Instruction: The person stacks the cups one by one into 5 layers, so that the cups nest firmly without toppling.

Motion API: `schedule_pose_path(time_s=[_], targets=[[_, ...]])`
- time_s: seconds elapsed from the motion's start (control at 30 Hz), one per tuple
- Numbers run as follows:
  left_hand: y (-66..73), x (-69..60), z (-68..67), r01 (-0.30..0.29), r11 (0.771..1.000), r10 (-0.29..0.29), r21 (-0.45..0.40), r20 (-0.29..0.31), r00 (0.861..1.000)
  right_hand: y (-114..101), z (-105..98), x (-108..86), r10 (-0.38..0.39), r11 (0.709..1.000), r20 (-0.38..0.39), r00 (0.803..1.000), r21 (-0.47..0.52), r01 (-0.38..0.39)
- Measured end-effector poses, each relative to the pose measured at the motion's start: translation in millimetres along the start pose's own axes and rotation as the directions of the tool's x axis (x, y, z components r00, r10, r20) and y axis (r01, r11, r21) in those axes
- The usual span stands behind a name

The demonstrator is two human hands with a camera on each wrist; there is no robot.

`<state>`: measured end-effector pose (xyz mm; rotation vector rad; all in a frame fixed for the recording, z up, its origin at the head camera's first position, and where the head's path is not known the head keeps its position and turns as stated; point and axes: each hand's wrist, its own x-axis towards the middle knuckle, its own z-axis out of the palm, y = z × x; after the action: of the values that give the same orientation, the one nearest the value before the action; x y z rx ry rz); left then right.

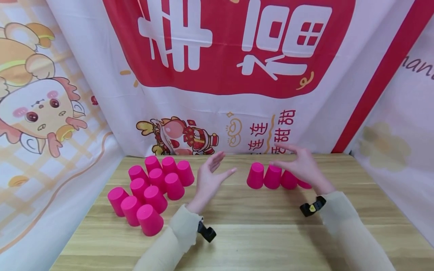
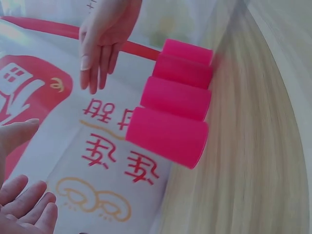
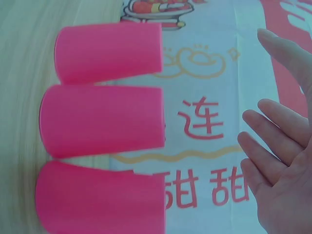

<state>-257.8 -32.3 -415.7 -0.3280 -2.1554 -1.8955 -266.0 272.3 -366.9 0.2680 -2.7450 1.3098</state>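
Note:
Four pink cups stand upside down in a row at the table's back right, among them the leftmost cup [image 1: 255,175], also seen in the left wrist view [image 2: 168,136]. Above the row my right hand [image 1: 303,165] hovers with fingers spread, holding nothing; its palm and fingers [image 3: 282,161] show in the right wrist view. My left hand [image 1: 211,180] is raised between that row and a cluster of pink cups [image 1: 155,198], thumb apart from the fingers, empty. The left wrist view shows both the left hand [image 2: 24,200] and the right hand [image 2: 105,41].
The wooden table [image 1: 244,241] meets a white and red printed cloth [image 1: 220,124] behind it. Printed cloth [image 1: 61,180] also hangs at the left side, and a pale cloth [image 1: 400,158] at the right. The clustered cups stand upside down in slanting rows.

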Motion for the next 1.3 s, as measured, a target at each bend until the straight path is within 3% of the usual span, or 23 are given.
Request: schedule_pose_path(time_s=[0.4, 0.83, 1.3], targets=[[18.6, -29.4, -45.1, -0.015, 1.000, 0.016, -0.006, 0.022, 1.000, -11.2, 29.8, -3.7, -0.164, 0.986, 0.007, 0.986, -0.015, 0.164], [25.7, -61.7, -88.7, 0.003, 0.992, -0.011, 0.127, 0.063, 0.998, -26.4, 75.7, -7.4, -0.268, 0.963, 0.025, 0.963, 0.010, 0.268], [33.3, -80.8, -143.0, 0.062, 0.961, -0.047, 0.270, -0.060, 0.997, -44.6, 132.9, -1.2, -0.334, 0.940, 0.106, 0.937, 0.107, 0.323]])
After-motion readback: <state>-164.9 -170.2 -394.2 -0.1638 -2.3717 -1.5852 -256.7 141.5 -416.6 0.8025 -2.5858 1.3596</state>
